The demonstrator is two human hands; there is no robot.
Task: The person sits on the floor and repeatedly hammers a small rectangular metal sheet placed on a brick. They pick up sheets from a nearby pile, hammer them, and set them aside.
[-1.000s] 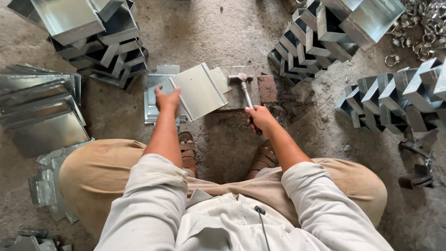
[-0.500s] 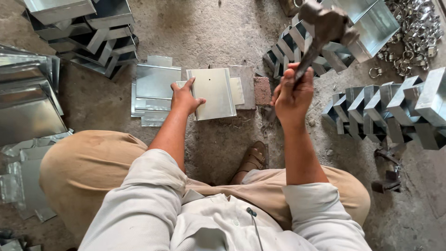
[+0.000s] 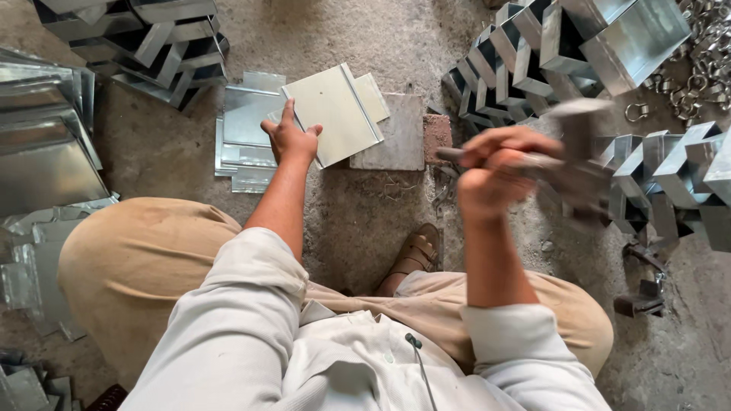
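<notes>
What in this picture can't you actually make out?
- Hammer, head view: motion blur smears its head.
- Right hand: blurred, so the finger grip is unclear.
- Metal sheet: the left hand covers its near edge.
- Folded metal boxes: cut off by the top edge.
- Metal rings: too small to count.

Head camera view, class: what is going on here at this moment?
A person sits on a concrete floor among stacks of folded sheet-metal pieces. The left hand presses a flat metal sheet down on a small slab. The right hand grips a hammer, raised above the floor and blurred with motion. More flat sheets lie beside the left hand, and metal rings are heaped at the upper right.
</notes>
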